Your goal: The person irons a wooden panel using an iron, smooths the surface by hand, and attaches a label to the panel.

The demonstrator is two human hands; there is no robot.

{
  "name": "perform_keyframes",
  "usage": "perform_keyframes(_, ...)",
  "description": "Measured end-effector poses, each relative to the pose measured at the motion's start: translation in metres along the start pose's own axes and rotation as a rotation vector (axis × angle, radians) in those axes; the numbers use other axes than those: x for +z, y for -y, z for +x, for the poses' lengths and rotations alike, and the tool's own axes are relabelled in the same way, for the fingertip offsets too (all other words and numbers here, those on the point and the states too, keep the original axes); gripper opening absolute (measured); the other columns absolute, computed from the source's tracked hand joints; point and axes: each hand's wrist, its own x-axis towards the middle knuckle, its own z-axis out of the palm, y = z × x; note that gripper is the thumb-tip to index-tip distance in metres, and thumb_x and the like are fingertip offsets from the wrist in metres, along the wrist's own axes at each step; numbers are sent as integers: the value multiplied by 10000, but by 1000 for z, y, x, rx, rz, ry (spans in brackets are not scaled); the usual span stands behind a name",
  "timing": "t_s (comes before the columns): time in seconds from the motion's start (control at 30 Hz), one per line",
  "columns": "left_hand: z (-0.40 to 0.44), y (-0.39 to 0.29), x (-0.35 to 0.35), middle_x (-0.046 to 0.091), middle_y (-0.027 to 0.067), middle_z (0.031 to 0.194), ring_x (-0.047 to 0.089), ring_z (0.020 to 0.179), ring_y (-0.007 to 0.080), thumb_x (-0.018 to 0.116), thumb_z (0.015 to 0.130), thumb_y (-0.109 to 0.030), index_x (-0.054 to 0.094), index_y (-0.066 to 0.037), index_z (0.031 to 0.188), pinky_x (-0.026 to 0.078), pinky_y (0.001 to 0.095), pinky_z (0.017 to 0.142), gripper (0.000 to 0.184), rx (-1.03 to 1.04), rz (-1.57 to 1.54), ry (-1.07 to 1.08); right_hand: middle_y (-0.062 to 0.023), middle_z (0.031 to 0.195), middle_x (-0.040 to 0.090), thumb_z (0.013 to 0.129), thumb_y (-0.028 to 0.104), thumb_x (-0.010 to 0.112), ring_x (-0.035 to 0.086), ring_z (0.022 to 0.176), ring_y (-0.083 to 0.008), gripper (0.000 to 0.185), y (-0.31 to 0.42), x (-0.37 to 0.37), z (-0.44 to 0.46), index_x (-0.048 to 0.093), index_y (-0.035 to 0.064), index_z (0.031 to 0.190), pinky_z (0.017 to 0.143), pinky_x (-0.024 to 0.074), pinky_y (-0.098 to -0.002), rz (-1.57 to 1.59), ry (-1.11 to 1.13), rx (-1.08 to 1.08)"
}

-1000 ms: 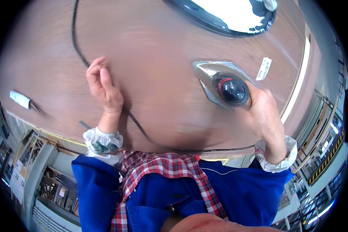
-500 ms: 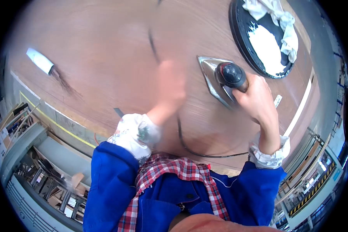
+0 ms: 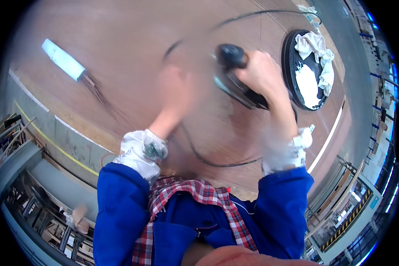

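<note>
My right hand (image 3: 262, 74) is wrapped round the handle of an iron (image 3: 232, 56) with a black knob and a metal soleplate, which looks tilted over the brown wooden surface (image 3: 133, 48). My left hand (image 3: 176, 86) is smeared by motion, left of the iron and near the black cable (image 3: 198, 156); its fingers cannot be made out. The cable runs from beneath the left hand round to the right forearm, and another length arcs across the top.
A black round tray (image 3: 289, 62) holding white paste and a white cloth (image 3: 327, 71) stands at the right. On the left lies a white-wrapped bundle of dark bristles (image 3: 66, 62). Racks with wooden strips (image 3: 341, 188) stand beyond the table edge.
The iron and my right hand have moved up and left, and the iron now looks tilted. My left hand has moved right from its place a second ago. The view has shifted, showing more at the right.
</note>
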Motion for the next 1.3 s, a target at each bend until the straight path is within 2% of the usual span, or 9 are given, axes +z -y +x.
perform_keyframes(0.3,-1,19,27,530,168,922,496,886,330,524,833,-159,507,-2,892,390,438,783,168,94,-63,-178,-162,828,686,720,192,606,679,810,-306,228,20,19,7,673,64,896,704,536,-407,49,-245,-34)
perform_keyframes(0.6,4,20,27,524,174,926,481,904,340,448,912,-233,501,8,917,371,442,819,247,118,32,-167,-106,834,694,717,263,671,683,792,-273,284,-144,24,-117,661,172,986,699,549,-394,-8,-360,150)
perform_keyframes(0.63,3,20,25,525,175,925,482,904,340,446,916,-239,502,7,917,372,443,819,252,100,61,-159,-108,842,693,722,281,662,681,805,-273,300,-156,15,-129,653,174,1002,715,547,-405,-63,-189,295)
perform_keyframes(0.77,5,30,28,532,176,917,487,907,336,447,925,-255,511,-1,912,378,435,816,262,127,42,-210,-176,834,669,711,264,642,647,806,-359,324,-238,20,-183,631,108,994,713,517,-453,-15,-203,375)
perform_keyframes(0.93,5,34,28,532,181,906,492,885,334,450,929,-256,516,-7,912,391,427,793,258,74,19,-237,-182,817,664,669,272,652,642,791,-364,373,-330,40,-248,648,129,1014,706,510,-463,-104,-331,294)
perform_keyframes(1.0,9,48,33,553,143,828,528,785,290,454,935,-279,535,-28,852,422,395,735,277,152,-24,-321,-180,839,659,661,259,657,625,798,-381,363,-332,31,-261,647,109,991,705,499,-476,-51,-312,309)
perform_keyframes(1.13,-3,-1,12,449,52,742,447,716,194,472,942,-356,474,-46,800,408,367,677,341,-260,-630,-317,-195,913,614,715,256,654,580,882,-397,379,-314,39,-243,622,36,1022,774,479,-471,-121,-243,362)
perform_keyframes(1.17,-4,13,16,440,43,733,443,716,187,484,937,-362,473,-47,806,408,357,663,341,-152,-399,-315,-211,953,600,701,265,665,580,884,-409,427,-316,51,-237,613,48,1065,781,480,-477,-164,-237,416)
perform_keyframes(1.3,-9,24,15,525,178,819,516,804,362,509,868,-204,490,-49,826,421,468,709,161,8,-145,-420,-226,814,652,634,175,658,618,845,-415,295,-217,29,-195,677,34,893,800,489,-458,-53,-292,218)
